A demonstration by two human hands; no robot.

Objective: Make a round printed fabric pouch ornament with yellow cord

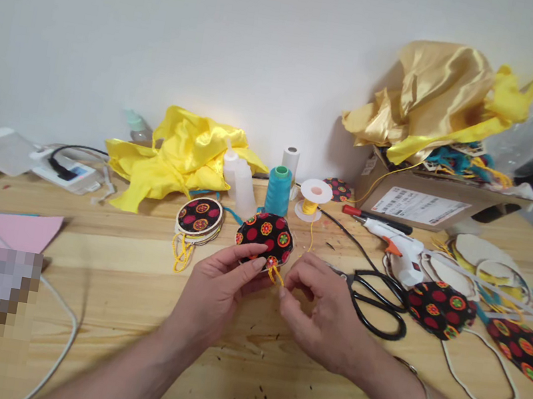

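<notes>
Between thumb and fingers, my left hand [228, 281] grips a scalloped disc [261, 230] covered in black fabric with red, orange and green flower dots. From its lower edge comes a short yellow cord loop [276, 275]. My right hand [314, 308] pinches the end of that cord just right of the disc. Behind the disc stands a teal thread cone [278, 191]. A white spool of yellow cord [314, 200] is to its right. A round fabric-covered piece [199, 217] with yellow cord loops lies to the left.
Black-handled scissors [378, 305], a glue gun [402, 251] and more patterned fabric pieces [440, 309] lie to the right. A cardboard box [413, 196] heaped with gold satin [442, 79] stands behind them. Yellow satin [187, 153] and white bottles [243, 186] sit at the back left.
</notes>
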